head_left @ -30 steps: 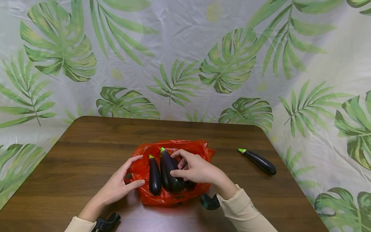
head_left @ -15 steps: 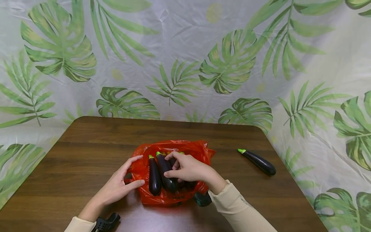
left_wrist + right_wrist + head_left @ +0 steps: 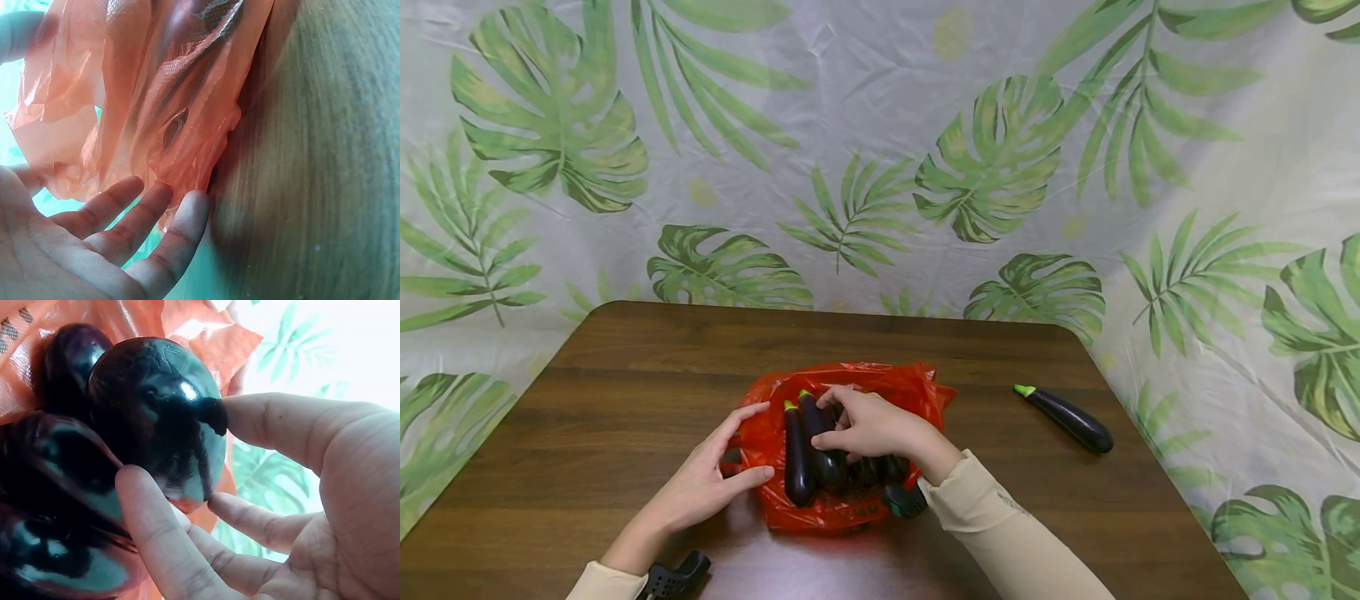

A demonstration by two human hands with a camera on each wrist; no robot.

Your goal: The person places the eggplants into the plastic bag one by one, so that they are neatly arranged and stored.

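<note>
My right hand holds a dark glossy eggplant with a green tip, inside the red plastic bag. In the right wrist view, the thumb and fingers press the eggplant's rounded end from different sides. Just left of it in the head view lies another eggplant. More eggplants sit on the right side of the bag, partly hidden under my right hand. My left hand is spread at the bag's left side; in the left wrist view its fingers touch the thin plastic.
A single eggplant lies on the brown wooden table, well right of the bag. Leaf-patterned cloth hangs behind the table and along its right side. A black wrist mount shows below my left hand.
My right hand has moved left with the eggplant, bringing it close beside the leftmost one. Eggplants on the bag's right side now show more. My left hand has stayed still.
</note>
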